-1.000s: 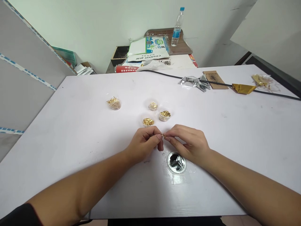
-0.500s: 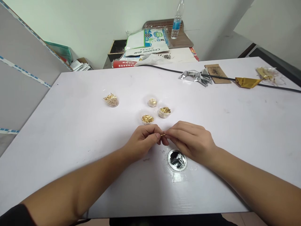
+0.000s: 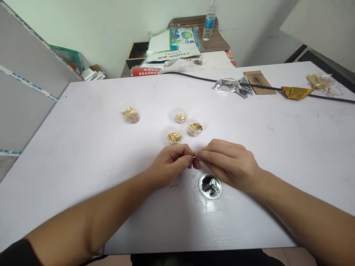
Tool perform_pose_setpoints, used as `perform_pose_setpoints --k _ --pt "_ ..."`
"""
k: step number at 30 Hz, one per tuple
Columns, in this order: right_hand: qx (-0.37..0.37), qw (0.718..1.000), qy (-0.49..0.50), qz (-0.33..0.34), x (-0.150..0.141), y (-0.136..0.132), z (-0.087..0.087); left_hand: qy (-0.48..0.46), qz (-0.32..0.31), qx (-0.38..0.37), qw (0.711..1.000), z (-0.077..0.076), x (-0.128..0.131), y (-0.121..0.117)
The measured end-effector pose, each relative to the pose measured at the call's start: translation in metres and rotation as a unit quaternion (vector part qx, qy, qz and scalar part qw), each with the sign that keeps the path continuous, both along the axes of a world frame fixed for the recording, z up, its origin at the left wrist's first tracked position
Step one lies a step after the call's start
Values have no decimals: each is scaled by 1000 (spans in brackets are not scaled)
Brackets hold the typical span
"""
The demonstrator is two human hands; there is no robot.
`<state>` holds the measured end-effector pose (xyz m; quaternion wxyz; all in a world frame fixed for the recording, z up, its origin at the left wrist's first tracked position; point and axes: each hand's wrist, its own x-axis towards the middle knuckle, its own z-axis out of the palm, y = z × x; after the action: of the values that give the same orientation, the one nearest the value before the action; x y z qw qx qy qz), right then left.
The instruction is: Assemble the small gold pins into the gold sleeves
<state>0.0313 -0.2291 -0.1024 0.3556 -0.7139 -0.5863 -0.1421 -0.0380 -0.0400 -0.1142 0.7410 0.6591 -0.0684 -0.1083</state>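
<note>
My left hand and my right hand meet fingertip to fingertip low over the white table, both pinched on a tiny gold pin between them. Just beyond the hands stand three small clear cups of gold pins: one nearest, one to its right, one behind. A further cup of longer gold pins sits apart to the left. A round metal-rimmed hole in the table lies under my right wrist.
A black cable crosses the far side of the table, past silver foil, a brown card, gold foil and a clear bag. Behind the table are papers, books and a water bottle. A grey panel stands at left.
Both hands have stayed together, pinched on the gold pin, with only small finger movement. The view has shifted slightly, so the table items sit a little higher in the picture.
</note>
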Motion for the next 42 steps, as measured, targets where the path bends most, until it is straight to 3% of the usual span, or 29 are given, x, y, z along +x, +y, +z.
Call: perform_pose_setpoints --k 11,42 --pt "-45 998 -47 23 7 -3 7 -6 19 112 994 8 -1 -5" --pt "-104 994 -34 17 7 -4 12 -68 29 224 972 2 -3 -9"
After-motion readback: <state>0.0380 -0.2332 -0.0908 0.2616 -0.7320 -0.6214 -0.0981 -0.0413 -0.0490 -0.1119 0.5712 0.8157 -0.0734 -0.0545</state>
